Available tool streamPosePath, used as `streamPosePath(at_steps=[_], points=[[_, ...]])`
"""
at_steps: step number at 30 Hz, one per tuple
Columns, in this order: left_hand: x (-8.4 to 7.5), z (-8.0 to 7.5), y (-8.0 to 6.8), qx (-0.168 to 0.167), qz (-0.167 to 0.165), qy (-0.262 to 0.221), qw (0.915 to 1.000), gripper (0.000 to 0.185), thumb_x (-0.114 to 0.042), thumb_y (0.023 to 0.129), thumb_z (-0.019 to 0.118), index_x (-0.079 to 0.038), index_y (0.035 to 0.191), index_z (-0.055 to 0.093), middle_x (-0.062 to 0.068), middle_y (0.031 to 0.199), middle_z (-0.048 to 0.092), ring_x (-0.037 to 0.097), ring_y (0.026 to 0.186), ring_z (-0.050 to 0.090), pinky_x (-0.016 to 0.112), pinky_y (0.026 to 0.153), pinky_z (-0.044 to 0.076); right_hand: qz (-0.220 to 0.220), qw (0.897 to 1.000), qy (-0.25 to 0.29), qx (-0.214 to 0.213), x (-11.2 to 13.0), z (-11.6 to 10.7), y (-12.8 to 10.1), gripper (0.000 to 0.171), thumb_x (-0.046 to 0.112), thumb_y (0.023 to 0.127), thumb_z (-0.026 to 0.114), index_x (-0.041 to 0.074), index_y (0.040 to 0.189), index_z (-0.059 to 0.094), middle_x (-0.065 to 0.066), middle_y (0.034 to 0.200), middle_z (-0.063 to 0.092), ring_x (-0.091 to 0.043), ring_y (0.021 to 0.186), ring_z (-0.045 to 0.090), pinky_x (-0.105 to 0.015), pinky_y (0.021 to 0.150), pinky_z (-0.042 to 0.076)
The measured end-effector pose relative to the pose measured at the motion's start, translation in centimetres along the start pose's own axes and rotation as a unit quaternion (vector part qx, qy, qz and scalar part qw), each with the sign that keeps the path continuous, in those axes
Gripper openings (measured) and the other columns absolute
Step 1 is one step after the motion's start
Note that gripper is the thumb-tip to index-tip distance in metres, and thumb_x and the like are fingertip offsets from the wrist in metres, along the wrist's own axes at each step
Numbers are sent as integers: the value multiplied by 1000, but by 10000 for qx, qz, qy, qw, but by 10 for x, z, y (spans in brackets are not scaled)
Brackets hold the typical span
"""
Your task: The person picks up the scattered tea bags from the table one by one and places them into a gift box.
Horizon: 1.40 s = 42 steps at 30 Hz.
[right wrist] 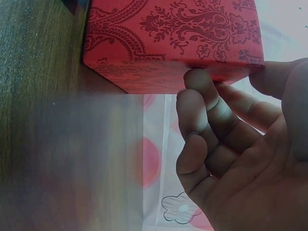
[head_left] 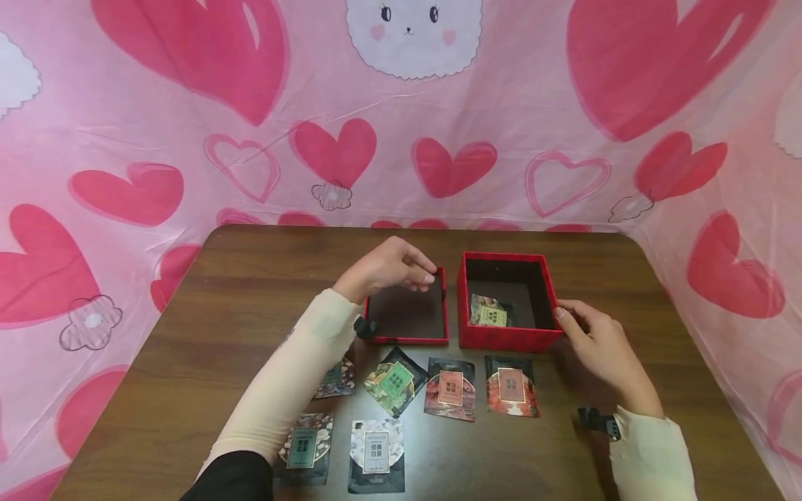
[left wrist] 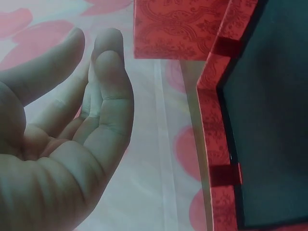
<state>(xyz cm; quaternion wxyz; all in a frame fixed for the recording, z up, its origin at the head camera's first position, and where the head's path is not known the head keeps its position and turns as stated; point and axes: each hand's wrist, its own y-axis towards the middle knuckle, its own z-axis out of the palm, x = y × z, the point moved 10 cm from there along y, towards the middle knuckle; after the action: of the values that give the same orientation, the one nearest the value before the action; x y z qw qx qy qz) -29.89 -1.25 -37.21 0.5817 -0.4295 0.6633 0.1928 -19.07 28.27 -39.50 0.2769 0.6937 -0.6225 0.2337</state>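
Observation:
In the head view my left hand (head_left: 401, 264) is above the shallow red lid (head_left: 447, 306), which lies with its dark inside up. The left wrist view shows this hand's fingers (left wrist: 115, 106) loosely bent, with nothing between them and apart from the red pieces. On the right, my right hand (head_left: 604, 344) holds the right side of an open red box (head_left: 510, 339), thumb at its rim. The right wrist view has bent fingers (right wrist: 192, 113) against the patterned red wall (right wrist: 192, 33). A tea sachet (head_left: 489, 313) with a yellow-green label lies inside the box.
Several dark sachets lie in front of the box and lid, among them a red-labelled one (head_left: 512, 386), a green-labelled one (head_left: 396, 379) and a white one (head_left: 376, 456). My left forearm partly covers others. A pink heart-print cloth (head_left: 388, 104) hangs behind the wooden table (head_left: 269, 257).

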Motion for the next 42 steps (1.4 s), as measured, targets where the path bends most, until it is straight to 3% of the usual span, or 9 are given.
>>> streamPosePath(at_steps=[6, 15, 19, 22, 26, 32, 34, 39, 42], points=[[4, -7, -10, -35, -33, 215, 9998, 20, -4, 88, 77, 3, 106, 75, 19, 94, 74, 28, 79, 72, 47, 83, 57, 24, 10000, -2, 38, -1, 0, 0, 44, 33, 107, 49, 0, 135, 58, -24, 123, 65, -39, 105, 62, -64, 90, 48], [10, -18, -27, -42, -67, 348, 9994, 20, -4, 87, 78, 3, 106, 75, 14, 91, 75, 28, 79, 72, 47, 83, 57, 118, 9998, 3, 128, -2, -1, 1, 47, 35, 107, 48, 1, 137, 57, -25, 125, 63, -40, 105, 61, -65, 89, 48], [13, -24, -34, -57, -78, 452, 9989, 20, -3, 87, 78, 3, 107, 75, 18, 94, 74, 27, 78, 72, 44, 80, 59, 114, 9998, -4, 133, -2, -1, 1, 47, 36, 107, 48, 1, 137, 57, -24, 124, 64, -39, 104, 61, -63, 89, 49], [17, -28, -38, -92, -53, 549, 9984, 20, -3, 88, 77, 2, 107, 75, 19, 95, 74, 26, 77, 71, 42, 78, 59, 90, 9999, -67, 113, -1, -1, 1, 46, 36, 107, 49, 2, 136, 58, -22, 122, 66, -36, 100, 62, -53, 85, 54], [23, -33, -44, -137, -53, 637, 9979, 20, -5, 88, 78, 0, 107, 76, 16, 95, 74, 29, 78, 70, 49, 82, 57, 17, 9998, -164, 60, 0, -2, 2, 44, 34, 107, 50, 2, 135, 59, -21, 119, 67, -33, 97, 63, -43, 80, 54], [32, -39, -55, -204, -136, 778, 9967, 19, -7, 88, 77, -2, 107, 77, 17, 92, 74, 35, 82, 69, 54, 84, 55, -17, 9999, -92, 58, 0, -1, 1, 43, 33, 107, 49, 1, 134, 59, -23, 120, 66, -37, 100, 63, -60, 86, 50], [35, -42, -58, -241, -172, 844, 9960, 19, -7, 88, 78, -2, 106, 77, 14, 88, 74, 36, 82, 70, 53, 83, 56, -30, 9999, -118, 41, 1, -2, 1, 43, 32, 107, 50, 1, 134, 59, -23, 119, 67, -36, 100, 63, -57, 86, 51], [44, -50, -66, -301, -300, 862, 9954, 20, -6, 88, 78, -1, 107, 76, 12, 88, 74, 36, 85, 71, 47, 83, 57, -106, 9998, -185, 16, 2, -3, 2, 40, 30, 106, 53, 1, 132, 61, -21, 117, 68, -33, 97, 65, -29, 78, 53], [51, -55, -73, -330, -399, 722, 9960, 21, -4, 87, 78, 2, 108, 75, 17, 92, 74, 38, 86, 71, 46, 84, 57, -87, 9998, -158, 57, 2, -2, 2, 42, 31, 106, 52, 0, 133, 60, -21, 118, 68, -33, 98, 64, -32, 79, 54]])
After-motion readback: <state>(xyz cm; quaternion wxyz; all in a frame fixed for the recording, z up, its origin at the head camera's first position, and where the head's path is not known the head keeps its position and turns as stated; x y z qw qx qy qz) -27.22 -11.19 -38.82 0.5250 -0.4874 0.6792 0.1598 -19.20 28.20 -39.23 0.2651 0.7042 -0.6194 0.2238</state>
